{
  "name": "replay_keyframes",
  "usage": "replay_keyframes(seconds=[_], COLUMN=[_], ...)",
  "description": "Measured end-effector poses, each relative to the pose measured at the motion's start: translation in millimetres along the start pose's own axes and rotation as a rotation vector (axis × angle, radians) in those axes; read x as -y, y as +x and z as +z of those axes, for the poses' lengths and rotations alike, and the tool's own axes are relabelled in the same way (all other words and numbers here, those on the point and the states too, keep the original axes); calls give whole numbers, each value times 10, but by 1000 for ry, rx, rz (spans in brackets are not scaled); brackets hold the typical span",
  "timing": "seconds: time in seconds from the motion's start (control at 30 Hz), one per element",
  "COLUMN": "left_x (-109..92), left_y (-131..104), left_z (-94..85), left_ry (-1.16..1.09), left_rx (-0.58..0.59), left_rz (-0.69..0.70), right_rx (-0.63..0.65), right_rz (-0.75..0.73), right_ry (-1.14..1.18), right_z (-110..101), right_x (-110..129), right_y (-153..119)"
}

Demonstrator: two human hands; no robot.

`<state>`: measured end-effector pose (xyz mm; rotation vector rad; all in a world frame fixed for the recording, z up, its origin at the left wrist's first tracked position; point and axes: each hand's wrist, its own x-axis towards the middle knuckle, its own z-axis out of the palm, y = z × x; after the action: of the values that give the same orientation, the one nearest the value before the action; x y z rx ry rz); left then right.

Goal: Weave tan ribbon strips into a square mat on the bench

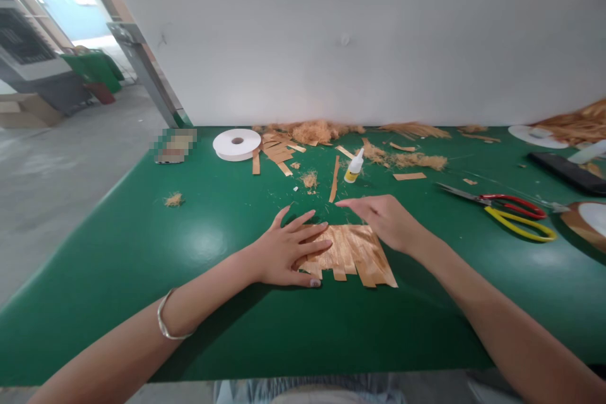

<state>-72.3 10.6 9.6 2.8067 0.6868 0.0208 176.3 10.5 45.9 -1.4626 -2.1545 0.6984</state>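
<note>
My left hand [288, 251] lies flat, fingers spread, over the left part of a mat of shiny tan strips [353, 252]. The strips lie side by side, their lower ends uneven. My right hand [386, 218] is just above the mat's upper right corner. Its index finger points left and the other fingers are curled in; no object shows in it. Beyond that hand stands a small white glue bottle [353, 167] with a yellow label. A narrow tan strip [334, 178] lies to the left of the bottle.
Scissors [502, 208] with red and yellow handles lie at the right, near a tape roll [589, 224] and a black phone-like object [565, 172]. A white roll [237, 144], cut strips [278, 148] and tan fibre [317, 131] lie along the back of the green table [189, 303], against a white wall.
</note>
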Motion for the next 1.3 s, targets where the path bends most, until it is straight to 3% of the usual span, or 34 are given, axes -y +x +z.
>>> replay_keyframes(seconds=[0.1,0.2,0.33,0.47,0.53,0.6,0.73,0.83,0.9,0.97,1.13,1.3], left_x=[-3,-9,-15,-17,-16,-15,-13,-11,-10,-8,-11,-19], left_y=[-3,-5,-3,1,0,-1,-3,-1,-2,-3,-5,5], left_z=[5,4,-6,-13,-14,-13,-5,1,4,5,-4,-26], left_ry=[0,5,10,15,13,8,0,1,2,2,4,8], left_rx=[-14,-23,-6,-5,-4,-2,-3,-11,-17,-19,-11,0], left_rz=[6,4,-2,1,5,7,0,1,5,7,9,9], right_rx=[-50,-32,-18,221,265,182,-13,-16,28,40,83,262], right_rz=[-111,-168,-50,-33,-35,-16,-100,-220,-225,-166,-6,-163], right_ry=[-469,-541,-74,463,564,444,-144,-484,-554,-486,-13,604], right_z=[24,33,-25,-103,-129,-141,-106,-44,-20,-26,-107,-160], right_x=[-17,-32,-13,19,13,-12,-111,-194,-212,-185,-56,-58], right_y=[20,47,23,-31,-44,-43,4,59,79,70,-30,-100])
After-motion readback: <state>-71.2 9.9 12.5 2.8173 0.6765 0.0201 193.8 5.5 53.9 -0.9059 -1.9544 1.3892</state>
